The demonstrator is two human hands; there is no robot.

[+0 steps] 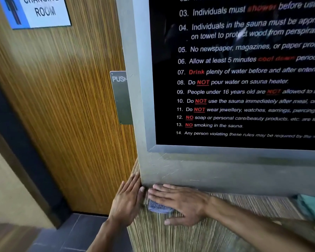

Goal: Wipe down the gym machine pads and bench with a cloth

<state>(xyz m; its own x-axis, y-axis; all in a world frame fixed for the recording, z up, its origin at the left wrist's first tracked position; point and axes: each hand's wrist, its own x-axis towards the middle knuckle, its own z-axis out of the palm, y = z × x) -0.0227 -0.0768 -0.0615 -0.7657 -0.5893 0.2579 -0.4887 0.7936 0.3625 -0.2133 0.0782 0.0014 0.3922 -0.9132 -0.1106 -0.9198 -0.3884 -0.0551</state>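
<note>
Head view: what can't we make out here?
- Cloth: mostly covered by the right hand; its extent is hidden.
- Sauna rules sign: cut off at the top and right edges, red words blurred.
- Push plate: right side hidden behind the sign's grey frame.
- Gym machine pads, bench: not in view.
- Left hand: fingertips against the frame's corner.

- The sauna rules board (244, 79) hangs on a wood-grain wall (216, 224), its frame reaching the wall's left corner.
- Left of and behind that corner stands a door (62, 115), with a push plate (121, 97) at its right edge and a changing-room sign (38, 11) up top.
- Below the board, the right hand (180, 202) lies flat on a cloth (158, 207) against the wall.
- The left hand (127, 200) rests on the corner, just left of the cloth.
</note>
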